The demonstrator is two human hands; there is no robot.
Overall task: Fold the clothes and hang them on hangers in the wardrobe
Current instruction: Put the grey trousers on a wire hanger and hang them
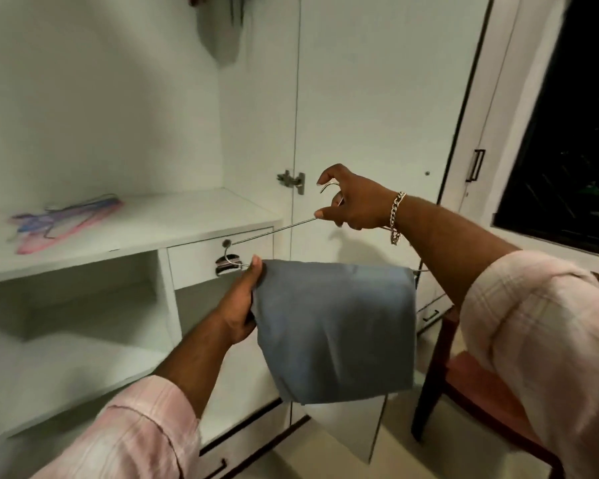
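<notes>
Pink checked sleeves frame the bottom of the view, and from them both forearms reach toward the open wardrobe (135,216). At about three o'clock from the middle, the right hand (351,202), with a chain bracelet (396,216) on its wrist, pinches the neck of a wire hanger (274,230) just below its hook. Folded grey-blue cloth (336,326) is draped over the hanger's lower bar at centre, and the left hand (244,305) grips the cloth's left edge at about eight o'clock, thumb on top. Spare pink and blue hangers (66,221) lie on the wardrobe shelf at ten o'clock; a dark garment (218,32) hangs at twelve. The hanger is tilted, so the cloth could likely slide off the bar if the left hand lets go early. A wooden chair (464,382) stands at four o'clock.
</notes>
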